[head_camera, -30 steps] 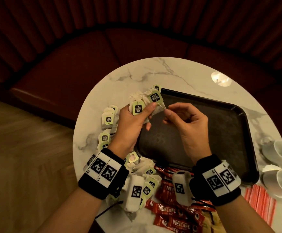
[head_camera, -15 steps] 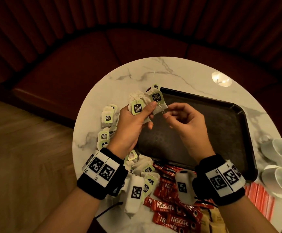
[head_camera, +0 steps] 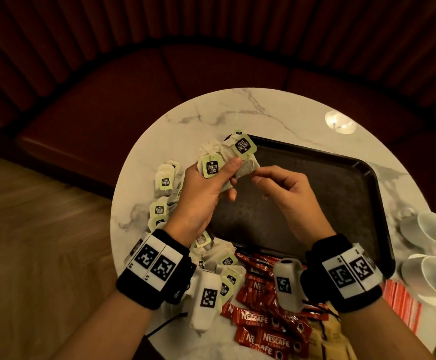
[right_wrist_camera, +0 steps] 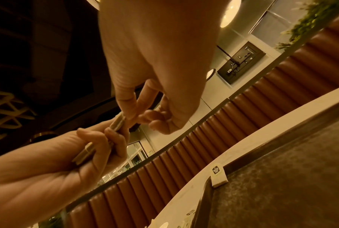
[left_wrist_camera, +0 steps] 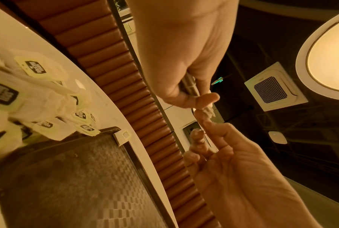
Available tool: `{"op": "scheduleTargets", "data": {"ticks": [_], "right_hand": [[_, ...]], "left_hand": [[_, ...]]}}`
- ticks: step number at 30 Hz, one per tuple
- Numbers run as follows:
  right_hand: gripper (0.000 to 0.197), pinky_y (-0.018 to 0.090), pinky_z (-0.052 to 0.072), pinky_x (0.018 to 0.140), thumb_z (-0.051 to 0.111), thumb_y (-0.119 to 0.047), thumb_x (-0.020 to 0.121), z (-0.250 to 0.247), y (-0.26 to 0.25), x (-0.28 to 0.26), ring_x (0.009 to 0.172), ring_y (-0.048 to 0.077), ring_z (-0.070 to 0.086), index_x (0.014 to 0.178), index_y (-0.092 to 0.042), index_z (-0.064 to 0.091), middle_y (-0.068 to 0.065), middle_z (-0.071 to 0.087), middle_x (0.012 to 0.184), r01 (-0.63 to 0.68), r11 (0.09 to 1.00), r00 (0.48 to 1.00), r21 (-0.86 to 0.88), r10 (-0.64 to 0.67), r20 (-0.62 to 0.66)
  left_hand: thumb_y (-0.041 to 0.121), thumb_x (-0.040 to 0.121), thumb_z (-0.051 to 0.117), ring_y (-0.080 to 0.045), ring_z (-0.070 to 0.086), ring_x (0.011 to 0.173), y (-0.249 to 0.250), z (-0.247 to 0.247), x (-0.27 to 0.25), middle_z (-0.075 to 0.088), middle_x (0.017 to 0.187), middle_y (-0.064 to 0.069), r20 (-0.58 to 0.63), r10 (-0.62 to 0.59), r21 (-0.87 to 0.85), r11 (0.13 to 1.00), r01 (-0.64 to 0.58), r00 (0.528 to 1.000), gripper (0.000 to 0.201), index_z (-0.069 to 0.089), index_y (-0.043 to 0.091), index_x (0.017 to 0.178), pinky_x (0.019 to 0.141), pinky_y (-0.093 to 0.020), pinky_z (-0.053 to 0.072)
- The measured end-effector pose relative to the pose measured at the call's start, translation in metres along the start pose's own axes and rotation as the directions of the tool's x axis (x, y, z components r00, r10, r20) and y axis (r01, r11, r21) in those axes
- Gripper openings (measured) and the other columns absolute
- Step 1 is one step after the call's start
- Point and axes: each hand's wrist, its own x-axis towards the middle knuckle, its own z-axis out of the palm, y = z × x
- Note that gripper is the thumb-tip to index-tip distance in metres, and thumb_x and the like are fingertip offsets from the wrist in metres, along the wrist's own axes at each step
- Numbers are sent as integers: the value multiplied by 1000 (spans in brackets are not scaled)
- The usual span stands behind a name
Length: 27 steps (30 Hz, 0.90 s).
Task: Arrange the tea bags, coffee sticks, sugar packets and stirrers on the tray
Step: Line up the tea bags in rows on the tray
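My left hand (head_camera: pixel 231 178) grips a bunch of tea bags (head_camera: pixel 226 155) with green tags, held above the near-left corner of the black tray (head_camera: pixel 328 203). My right hand (head_camera: pixel 257 175) pinches the edge of one bag in that bunch. In the left wrist view the left hand (left_wrist_camera: pixel 194 95) clasps the stacked bags (left_wrist_camera: pixel 190 86) and the right hand (left_wrist_camera: pixel 201 123) meets them from below. The right wrist view shows the right hand (right_wrist_camera: pixel 133 114) pinching at the bags (right_wrist_camera: pixel 117 121). One tea bag (right_wrist_camera: pixel 218 175) lies at the tray's far-left corner.
Loose tea bags (head_camera: pixel 163 181) lie on the marble table (head_camera: pixel 237 113) left of the tray. Red coffee sticks (head_camera: pixel 263 320) and brown packets (head_camera: pixel 333 333) are piled near me. Red-striped packets (head_camera: pixel 401 305) and two white cups (head_camera: pixel 430 229) sit at the right edge.
The right fingertips have closed the small gap to the bunch and now pinch a bag's edge. The left hand has tilted the bunch slightly; both hands stay in the same place.
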Motion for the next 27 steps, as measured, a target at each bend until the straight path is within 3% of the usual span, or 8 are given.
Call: {"op": "scheduleTargets", "data": {"ticks": [4, 6, 7, 10, 15, 20, 24, 27], "right_hand": [[19, 20, 46, 69, 58, -13, 95, 1, 0, 2, 74, 3, 56, 98, -25, 72, -9, 67, 85, -27, 995, 997, 100, 34, -75], [12, 21, 49, 70, 64, -24, 92, 4, -2, 3, 79, 8, 60, 103, -22, 69, -4, 67, 91, -32, 977, 995, 210, 51, -84], [19, 22, 51, 72, 68, -28, 89, 6, -4, 3, 84, 10, 63, 106, -20, 67, -2, 69, 96, -23, 976, 995, 218, 43, -86], [29, 26, 55, 78, 72, -23, 81, 14, -6, 2, 91, 15, 69, 108, -16, 65, 4, 71, 104, 25, 985, 993, 173, -5, -115], [15, 25, 58, 76, 61, -5, 93, 17, -5, 2, 77, 16, 71, 104, -11, 69, 7, 75, 90, 50, 982, 984, 181, -18, -175], [12, 26, 57, 72, 60, -14, 96, 16, -3, 2, 79, 14, 70, 100, -18, 70, 1, 74, 89, 53, 998, 964, 18, -47, -261], [10, 21, 49, 68, 57, -24, 98, 11, -4, 1, 77, 7, 58, 100, -20, 66, -6, 69, 96, 63, 995, 982, -78, -75, -173], [10, 22, 45, 66, 56, -17, 98, 9, -6, 0, 72, 5, 52, 94, -17, 65, -14, 63, 82, 50, 998, 997, -42, -53, -57]], "left_hand": [[7, 89, 64, -9, 53, 58, 0, -2, 1, 62, 78, -10, -22, -1, -7, 1000, 1, 1000, 14, 64, -3, 98, 40, -19, 41], [6, 89, 65, -10, 54, 59, 0, -3, 1, 62, 84, -16, -25, 11, 7, 1000, -11, 1000, 19, 64, -6, 103, 41, -20, 42], [5, 89, 64, -11, 54, 60, -1, -3, 1, 63, 85, -16, -16, 20, 16, 1000, -19, 1000, 19, 64, -7, 103, 41, -20, 42], [5, 89, 63, -11, 57, 62, -3, -3, -1, 66, 82, -11, 19, 41, 55, 998, -42, 999, 21, 64, -10, 103, 43, -20, 43], [7, 90, 65, -12, 55, 59, -4, -3, -1, 63, 81, -15, -29, 72, 96, 993, -69, 997, 24, 64, -12, 105, 43, -21, 44], [12, 90, 67, -15, 55, 54, -5, -6, 1, 62, 73, -14, -62, 96, 195, 977, -82, 993, 21, 67, -7, 100, 45, -24, 46], [9, 91, 65, -13, 55, 56, -6, -8, 2, 61, 76, -16, -90, 93, 184, 980, -76, 992, 21, 65, -8, 102, 45, -24, 46], [4, 92, 63, -11, 55, 57, -6, -6, 2, 60, 73, -13, -107, 75, 149, 987, -58, 991, 15, 64, -9, 98, 43, -22, 44]]}}
